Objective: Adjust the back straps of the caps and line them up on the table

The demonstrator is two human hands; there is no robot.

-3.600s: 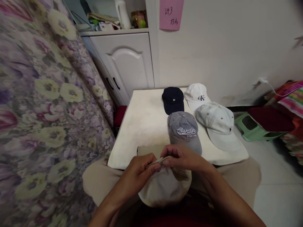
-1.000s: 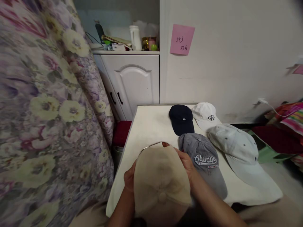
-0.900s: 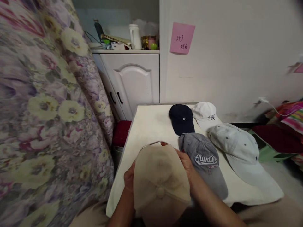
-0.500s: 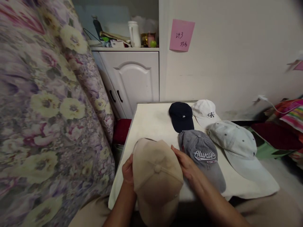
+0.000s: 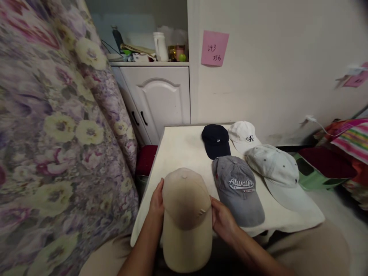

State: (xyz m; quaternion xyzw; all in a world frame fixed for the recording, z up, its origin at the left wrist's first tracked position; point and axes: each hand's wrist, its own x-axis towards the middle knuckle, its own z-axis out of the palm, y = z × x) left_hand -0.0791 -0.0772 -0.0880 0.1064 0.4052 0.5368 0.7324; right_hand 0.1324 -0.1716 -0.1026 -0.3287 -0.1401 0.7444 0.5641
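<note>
A beige baseball cap (image 5: 186, 207) is held between my two hands at the near edge of the table, its brim toward me. My left hand (image 5: 157, 199) grips the cap's left side, and my right hand (image 5: 222, 220) grips its right side; some fingertips are hidden behind the cap. Just right of it lies a grey cap (image 5: 237, 191) with white "Always" lettering. Behind that are a navy cap (image 5: 216, 140) and a white cap (image 5: 244, 136) with "CK" letters. A pale, washed-look cap (image 5: 276, 172) sits farthest right, its brim toward the table's right corner.
The caps share a table with a cream cover (image 5: 179, 147). A floral curtain (image 5: 66, 153) hangs close on the left. Beyond the table stand a white cabinet (image 5: 163, 99) and a wall. Green and dark-red stools (image 5: 319, 184) are on the right.
The beige cap has tilted so that its front and brim face up toward me, and my right hand has moved lower along its side. The view has shifted slightly to the right.
</note>
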